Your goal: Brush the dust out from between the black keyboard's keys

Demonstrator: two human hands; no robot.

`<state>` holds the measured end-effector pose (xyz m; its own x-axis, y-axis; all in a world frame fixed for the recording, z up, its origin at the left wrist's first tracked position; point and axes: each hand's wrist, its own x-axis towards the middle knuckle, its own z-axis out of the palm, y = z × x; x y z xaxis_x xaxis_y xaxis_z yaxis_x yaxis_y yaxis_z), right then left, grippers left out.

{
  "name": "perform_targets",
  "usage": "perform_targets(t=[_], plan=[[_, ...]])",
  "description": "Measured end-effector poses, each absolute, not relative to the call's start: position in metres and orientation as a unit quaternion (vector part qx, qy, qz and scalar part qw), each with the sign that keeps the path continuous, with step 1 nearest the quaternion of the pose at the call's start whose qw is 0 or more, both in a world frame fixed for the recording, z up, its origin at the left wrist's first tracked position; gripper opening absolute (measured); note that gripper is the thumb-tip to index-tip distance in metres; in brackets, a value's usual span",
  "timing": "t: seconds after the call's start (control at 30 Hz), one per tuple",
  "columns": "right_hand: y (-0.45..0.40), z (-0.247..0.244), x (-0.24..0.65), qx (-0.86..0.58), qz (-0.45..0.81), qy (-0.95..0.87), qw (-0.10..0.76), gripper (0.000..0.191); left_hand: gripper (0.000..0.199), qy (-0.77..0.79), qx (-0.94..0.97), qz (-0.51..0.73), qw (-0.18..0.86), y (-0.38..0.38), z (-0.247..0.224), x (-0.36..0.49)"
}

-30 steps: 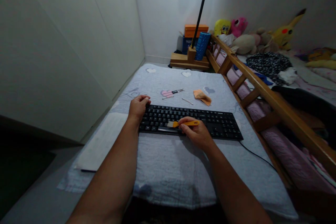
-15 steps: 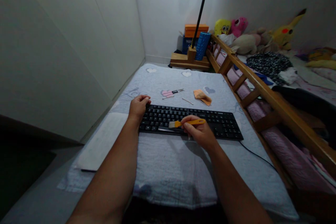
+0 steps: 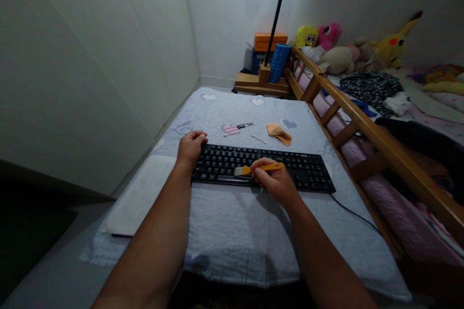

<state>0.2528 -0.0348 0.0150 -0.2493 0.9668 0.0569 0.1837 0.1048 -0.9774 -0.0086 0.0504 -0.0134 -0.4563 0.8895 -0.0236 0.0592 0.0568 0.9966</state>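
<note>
A black keyboard (image 3: 304, 176) lies on the light blue cloth. My right hand (image 3: 273, 181) is closed round a small yellow brush (image 3: 270, 167), whose pale bristles touch the keys just above the space bar. At the keyboard's upper left corner my left hand (image 3: 191, 148) rests with its fingers curled against the edge, gripping it. Beyond the keyboard lie an orange cloth (image 3: 279, 133), a cotton swab (image 3: 258, 139) and a tool with a dark handle and thin metal tips (image 3: 245, 125). Another swab (image 3: 232, 133) is close to that tool.
The quilted cloth (image 3: 235, 231) covers the work surface. A white flat item (image 3: 141, 198) lies at the left. The keyboard's cable (image 3: 357, 215) runs right, towards a wooden bed rail (image 3: 384, 147). A lamp stand's wooden base (image 3: 263, 84) is behind the far edge.
The brush tip has shifted very slightly to the right over the keys. My left hand has stayed at the keyboard's corner.
</note>
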Motion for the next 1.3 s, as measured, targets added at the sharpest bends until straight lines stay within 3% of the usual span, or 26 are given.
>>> perform_targets(t=[0.17,0.7,1.0,1.3], plan=[[-0.037,0.013,0.247,-0.461,0.491,-0.631,0.385,0.022,0.017,0.628,0.371,0.577,0.368,0.05,-0.013,-0.008],[-0.027,0.029,0.28,-0.563,0.28,-0.657,0.416,0.013,0.017,0.634,0.382,0.568,0.361,0.05,-0.012,-0.01],[-0.026,0.026,0.279,-0.54,0.321,-0.66,0.411,0.014,0.017,0.635,0.378,0.571,0.359,0.05,-0.013,-0.009],[-0.021,0.033,0.305,-0.6,0.189,-0.663,0.407,0.018,0.019,0.634,0.377,0.57,0.361,0.051,-0.015,-0.01]])
